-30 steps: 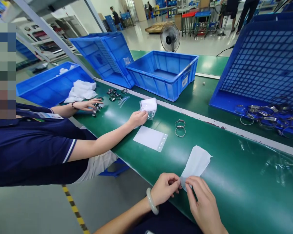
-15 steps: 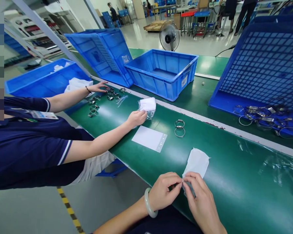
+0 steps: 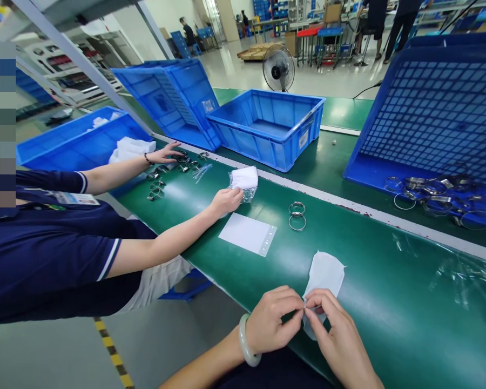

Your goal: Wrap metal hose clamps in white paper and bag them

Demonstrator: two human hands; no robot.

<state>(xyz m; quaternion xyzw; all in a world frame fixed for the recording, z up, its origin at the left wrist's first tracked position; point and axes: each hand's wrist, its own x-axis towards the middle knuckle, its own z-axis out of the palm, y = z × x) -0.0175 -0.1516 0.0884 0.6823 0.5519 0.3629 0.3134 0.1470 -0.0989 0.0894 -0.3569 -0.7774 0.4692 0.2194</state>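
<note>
A thin white bag (image 3: 326, 272) lies near the front edge of the green table, partly covered by my fingers. My left hand (image 3: 276, 317), with a pale bangle (image 3: 248, 340) on its wrist, pinches the bag's near edge between thumb and fingertips. Opposite it, my right hand (image 3: 335, 329) pinches the same edge, so both sets of fingertips meet. Whether the bag holds anything is hidden. Farther away, two metal ring clamps (image 3: 297, 215) lie together. To their left rests a flat white sheet in a clear sleeve (image 3: 248, 233).
At left a co-worker's hand (image 3: 227, 200) touches a plastic-wrapped white stack (image 3: 244, 177); the other hand (image 3: 164, 153) reaches several clamps (image 3: 189, 163). A blue crate (image 3: 263, 140) stands behind. A tilted crate (image 3: 425, 119) at right holds more clamps (image 3: 433, 192). Clear plastic bags (image 3: 465, 281) lie at right.
The view has shifted slightly. My hands stay pinched together at the bag's edge, with a little more of it showing below my fingers. The co-worker's far hand has lifted its fingers slightly.
</note>
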